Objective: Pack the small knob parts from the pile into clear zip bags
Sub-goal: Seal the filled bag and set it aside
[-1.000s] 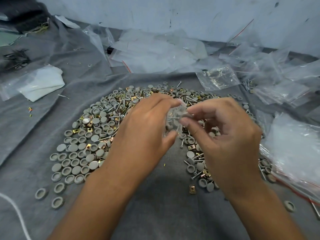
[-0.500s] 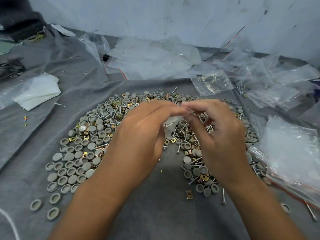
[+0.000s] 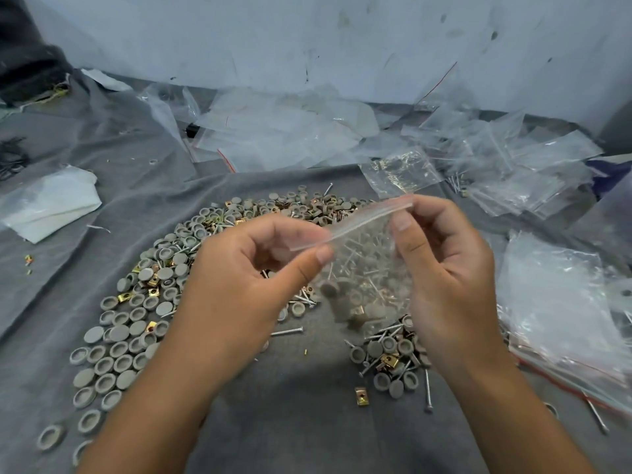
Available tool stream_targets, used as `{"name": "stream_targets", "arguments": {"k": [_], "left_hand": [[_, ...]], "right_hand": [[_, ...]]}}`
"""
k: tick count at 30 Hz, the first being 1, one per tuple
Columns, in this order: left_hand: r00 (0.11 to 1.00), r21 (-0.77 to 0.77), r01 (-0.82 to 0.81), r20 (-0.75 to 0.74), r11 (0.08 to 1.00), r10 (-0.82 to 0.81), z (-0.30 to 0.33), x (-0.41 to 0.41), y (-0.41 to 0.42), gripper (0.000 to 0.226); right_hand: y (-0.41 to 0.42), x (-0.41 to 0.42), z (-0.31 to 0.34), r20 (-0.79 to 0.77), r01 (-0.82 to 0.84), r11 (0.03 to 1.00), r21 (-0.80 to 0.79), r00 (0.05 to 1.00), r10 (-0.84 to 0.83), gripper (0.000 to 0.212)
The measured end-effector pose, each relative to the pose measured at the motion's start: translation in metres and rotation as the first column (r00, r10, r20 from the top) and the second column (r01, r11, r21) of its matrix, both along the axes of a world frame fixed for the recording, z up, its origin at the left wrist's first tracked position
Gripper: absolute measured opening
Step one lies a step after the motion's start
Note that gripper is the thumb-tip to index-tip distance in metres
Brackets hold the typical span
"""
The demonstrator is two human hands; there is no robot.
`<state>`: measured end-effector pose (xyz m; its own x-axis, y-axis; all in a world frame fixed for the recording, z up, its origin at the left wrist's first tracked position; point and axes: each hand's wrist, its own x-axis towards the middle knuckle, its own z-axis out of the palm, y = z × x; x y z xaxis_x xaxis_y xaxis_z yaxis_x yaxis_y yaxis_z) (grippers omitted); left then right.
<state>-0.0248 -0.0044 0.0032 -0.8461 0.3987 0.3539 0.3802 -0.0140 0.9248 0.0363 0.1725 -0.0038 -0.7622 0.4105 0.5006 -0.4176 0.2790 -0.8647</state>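
Note:
A small clear zip bag (image 3: 367, 268) hangs in the air between both hands, with grey knobs, screws and a brass clip visible inside near its bottom. My left hand (image 3: 246, 289) pinches the left end of the zip strip between thumb and fingers. My right hand (image 3: 448, 285) pinches the strip's right end, thumb in front. Below lies the pile of grey round knobs (image 3: 136, 323), mixed with screws and brass clips, on grey cloth (image 3: 301, 422).
Empty clear zip bags (image 3: 284, 138) are heaped along the back wall. More bags (image 3: 519, 172) lie at the right, and a larger plastic bundle (image 3: 561, 309) sits at the right edge. A white folded bag (image 3: 51, 203) lies at left. Loose screws (image 3: 427, 391) lie near my right wrist.
My hands have moved apart along the bag's top, stretching the zip strip out between them. The bag now hangs fully visible instead of bunched between the fingertips.

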Motion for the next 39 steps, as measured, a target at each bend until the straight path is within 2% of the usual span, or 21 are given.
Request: {"name": "stream_targets", "arguments": {"k": [4,7,12,16,21,25,39], "left_hand": [[0.995,0.194,-0.045,0.097,0.980,0.027,0.001,-0.002,-0.001,0.016],[0.993,0.246,-0.062,0.115,0.967,0.035,0.002,-0.004,-0.002,0.010],[0.990,0.195,-0.105,0.113,0.975,0.084,0.003,-0.005,-0.003,0.012],[0.991,0.176,-0.056,0.126,0.983,0.034,0.004,-0.003,-0.002,0.014],[0.996,0.148,0.011,0.081,0.989,-0.023,0.003,0.002,0.004,0.035],[1.000,0.096,-0.002,0.016,0.995,0.000,0.004,0.003,0.003,0.034],[0.999,0.082,-0.012,0.052,0.997,0.008,0.008,0.004,0.000,0.035]], "right_hand": [[-0.001,0.000,-0.003,0.001,-0.068,0.994,-0.085,0.998,0.068,0.005],[-0.006,0.000,-0.006,0.010,-0.137,0.979,-0.153,0.990,0.140,0.007],[-0.010,0.000,-0.008,0.032,-0.141,0.977,-0.161,0.988,0.148,0.008],[-0.013,0.000,-0.008,0.036,-0.130,0.979,-0.157,0.990,0.137,0.007],[-0.024,0.001,-0.010,0.062,-0.162,0.986,-0.028,0.985,0.163,0.010],[-0.027,0.004,-0.009,0.060,-0.203,0.978,-0.038,0.977,0.205,0.009],[-0.022,0.008,-0.005,0.092,-0.208,0.978,0.020,0.974,0.206,0.006]]}}
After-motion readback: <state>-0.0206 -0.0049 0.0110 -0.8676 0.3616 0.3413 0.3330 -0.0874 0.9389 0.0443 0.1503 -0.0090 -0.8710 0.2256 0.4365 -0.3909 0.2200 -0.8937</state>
